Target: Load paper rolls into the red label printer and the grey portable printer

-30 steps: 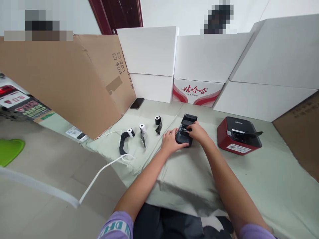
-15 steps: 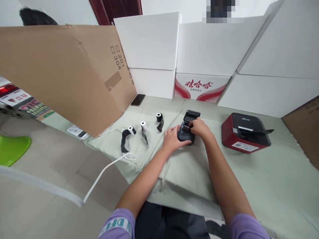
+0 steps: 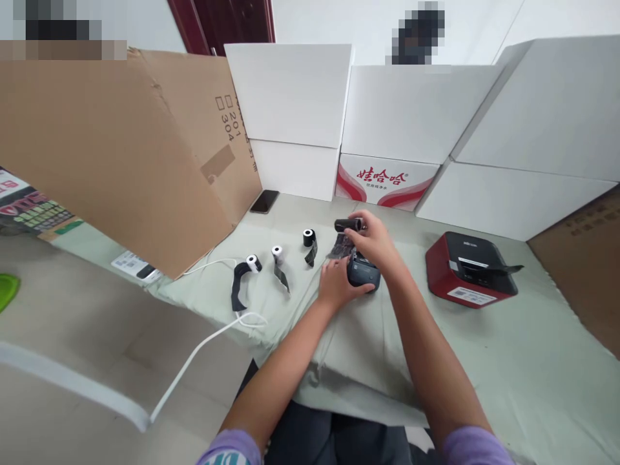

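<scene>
My left hand (image 3: 336, 284) rests around the left side of a small black portable printer (image 3: 363, 276), its thumb along the front edge, steadying it on the cloth. Above and behind the printer, my right hand (image 3: 372, 237) grips a dark paper roll (image 3: 343, 225) between thumb and fingers. A crinkled dark strip (image 3: 341, 245) hangs from that roll toward my left fingers. The printer's lid and most of its inside are hidden by my right hand. Left of my hands lies a black-wrapped roll (image 3: 309, 237) with its strip uncurled.
Farther left are a white roll (image 3: 277, 250) and another roll (image 3: 252, 263) with a black tail. A white cable (image 3: 194, 352) loops at the table edge. A red-and-black printer (image 3: 469, 271) stands right. A phone (image 3: 264, 201), cardboard box (image 3: 194, 155) and white boxes (image 3: 290, 97) stand behind.
My right hand has moved up and back from the printer's open inside, and the dark roll with its strip now shows in it. My left hand stays on the printer.
</scene>
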Tool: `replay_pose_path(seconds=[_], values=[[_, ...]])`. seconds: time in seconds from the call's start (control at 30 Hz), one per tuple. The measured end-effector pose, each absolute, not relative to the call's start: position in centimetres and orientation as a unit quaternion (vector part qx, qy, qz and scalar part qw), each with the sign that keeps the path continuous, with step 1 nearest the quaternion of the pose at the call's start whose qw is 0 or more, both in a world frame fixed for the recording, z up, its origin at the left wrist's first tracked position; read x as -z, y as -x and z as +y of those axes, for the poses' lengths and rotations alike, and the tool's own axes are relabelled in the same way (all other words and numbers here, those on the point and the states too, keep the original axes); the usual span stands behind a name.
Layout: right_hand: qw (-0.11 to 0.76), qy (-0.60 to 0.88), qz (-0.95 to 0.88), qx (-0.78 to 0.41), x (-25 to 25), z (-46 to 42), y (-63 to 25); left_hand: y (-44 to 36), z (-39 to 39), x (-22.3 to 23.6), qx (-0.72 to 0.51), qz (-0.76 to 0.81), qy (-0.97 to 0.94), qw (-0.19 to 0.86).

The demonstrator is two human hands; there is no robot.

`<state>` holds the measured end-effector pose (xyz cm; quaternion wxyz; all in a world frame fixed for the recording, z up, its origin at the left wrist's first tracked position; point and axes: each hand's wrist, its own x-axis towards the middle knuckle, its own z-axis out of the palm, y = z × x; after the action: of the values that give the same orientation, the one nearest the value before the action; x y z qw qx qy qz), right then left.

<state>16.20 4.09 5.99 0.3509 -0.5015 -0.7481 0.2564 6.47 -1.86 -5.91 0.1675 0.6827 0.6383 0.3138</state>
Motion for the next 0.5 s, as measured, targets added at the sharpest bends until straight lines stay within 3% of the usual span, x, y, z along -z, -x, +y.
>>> replay_pose_path(seconds=[0.1,0.23,0.37,0.5], values=[[0.207,0.548,-0.797,-0.147,-4.0,6.7,-12.9,-6.5,-1.7,6.1,-0.313,0.64,-0.679,0.177],[0.02,0.585,-0.803,-0.114,-2.1,9.4,-9.6,-6.5,-1.6,6.2,-0.282,0.65,-0.685,0.171],[-0.013,0.599,-0.792,-0.113,-2.4,10.0,-8.3,-6.5,-1.5,6.1,-0.265,0.646,-0.695,0.17],[0.038,0.563,-0.822,-0.082,-3.5,10.1,-7.1,-6.5,-1.6,5.8,-0.262,0.65,-0.691,0.178]])
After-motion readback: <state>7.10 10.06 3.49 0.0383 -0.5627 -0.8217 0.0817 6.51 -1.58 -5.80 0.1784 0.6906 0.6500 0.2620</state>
